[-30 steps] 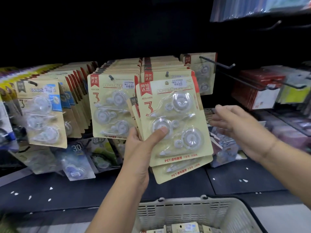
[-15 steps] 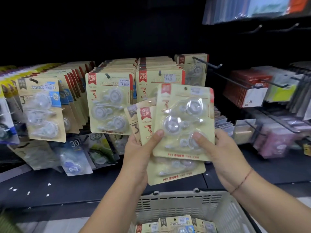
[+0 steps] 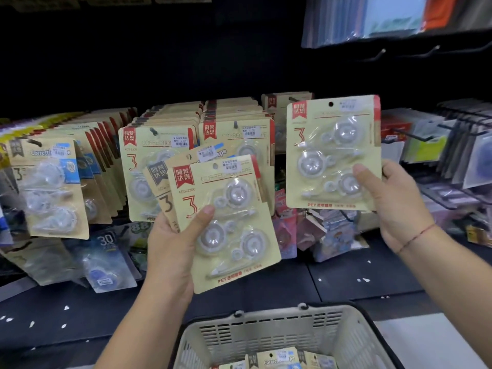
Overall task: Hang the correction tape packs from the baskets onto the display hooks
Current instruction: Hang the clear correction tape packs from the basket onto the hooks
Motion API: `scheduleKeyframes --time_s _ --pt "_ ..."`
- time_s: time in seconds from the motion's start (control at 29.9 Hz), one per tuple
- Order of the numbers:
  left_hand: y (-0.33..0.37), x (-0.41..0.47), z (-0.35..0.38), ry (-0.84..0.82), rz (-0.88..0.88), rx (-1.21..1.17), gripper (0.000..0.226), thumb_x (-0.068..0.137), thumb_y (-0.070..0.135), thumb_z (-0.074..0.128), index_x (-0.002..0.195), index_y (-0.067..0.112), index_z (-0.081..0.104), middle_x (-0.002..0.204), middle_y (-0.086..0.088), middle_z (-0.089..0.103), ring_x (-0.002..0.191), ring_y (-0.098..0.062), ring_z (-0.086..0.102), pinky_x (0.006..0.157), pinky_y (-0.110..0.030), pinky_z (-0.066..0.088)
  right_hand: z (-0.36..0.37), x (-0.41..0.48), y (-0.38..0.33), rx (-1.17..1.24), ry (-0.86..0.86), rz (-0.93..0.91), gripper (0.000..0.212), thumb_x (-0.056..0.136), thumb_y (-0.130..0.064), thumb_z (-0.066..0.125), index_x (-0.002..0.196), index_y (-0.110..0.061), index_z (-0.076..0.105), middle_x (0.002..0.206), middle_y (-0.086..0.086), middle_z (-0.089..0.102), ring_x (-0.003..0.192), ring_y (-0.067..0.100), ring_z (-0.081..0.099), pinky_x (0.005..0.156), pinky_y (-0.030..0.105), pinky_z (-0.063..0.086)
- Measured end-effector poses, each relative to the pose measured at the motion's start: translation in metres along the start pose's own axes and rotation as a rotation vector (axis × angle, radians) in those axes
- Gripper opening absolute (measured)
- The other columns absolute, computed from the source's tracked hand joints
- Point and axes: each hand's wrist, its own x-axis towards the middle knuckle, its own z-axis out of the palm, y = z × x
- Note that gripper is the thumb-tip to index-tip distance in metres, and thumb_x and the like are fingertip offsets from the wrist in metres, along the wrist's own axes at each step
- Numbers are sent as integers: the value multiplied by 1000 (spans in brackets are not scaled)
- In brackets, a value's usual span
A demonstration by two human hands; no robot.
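Dark display wall (image 3: 159,62); right hand (image 3: 394,206) grips one pack (image 3: 332,153).

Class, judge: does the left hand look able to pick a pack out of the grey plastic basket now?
Probably not: the way down to the grey slatted plastic basket is open, but the left hand grips a fanned stack of beige card correction tape packs, thumb across the front.

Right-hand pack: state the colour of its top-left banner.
The banner on the right hand's pack is red with white characters; head view.
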Motion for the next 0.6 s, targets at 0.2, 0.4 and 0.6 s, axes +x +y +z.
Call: scheduleKeyframes --time_s 0.2,0.4,0.6 --pt "-1 -2 5 15 -10 25 46 55 31 83 99 25 69 101 4 79 96 -16 75 101 -50 52 -2 15 5 -45 34 23 5 93 -25 63 89 -25 63 108 8 69 103 29 64 96 48 50" --pt "0 -2 6 0 -23 19 57 58 30 83 112 19 68 107 1 78 103 -20 74 103 -52 51 -2 15 9 -57 24 47 15 95 -23 61 108 -14 63 116 13 67 111 32 62 100 49 49" --pt "1 -2 5 -1 -32 9 59 60 28 82 115 17 67 108 1 78 104 -20 73 104 -51 51 -1 16 10 -70 17 55 16 95 -23 62 106 -12 64 116 18 67 107 33 64 98 50 49"
